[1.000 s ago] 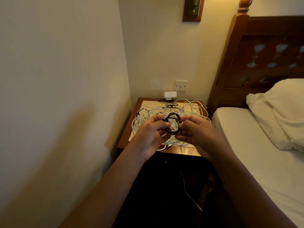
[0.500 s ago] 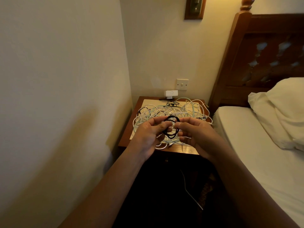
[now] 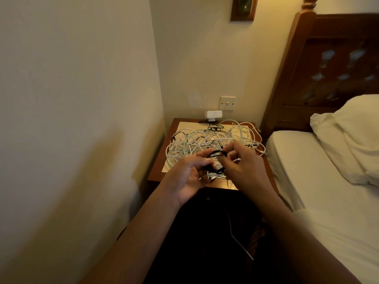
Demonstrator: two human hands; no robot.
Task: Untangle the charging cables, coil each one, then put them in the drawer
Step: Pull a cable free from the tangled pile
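So the black cable (image 3: 216, 163) is wound into a small loop and held up between both hands, just above the front edge of the bench (image 3: 158, 173). The left hand (image 3: 187, 178) pinches its near side and the right hand (image 3: 243, 168) has fingertips curled on the top of the loop. My guess is it's super light and floppy but springy, so the coil will pop open unless you pinch where the turns cross. The pile of white cables (image 3: 205, 140) behind looks soft and snaggy too. I'd pull those by the plug ends, gently, not yank mid-strand.
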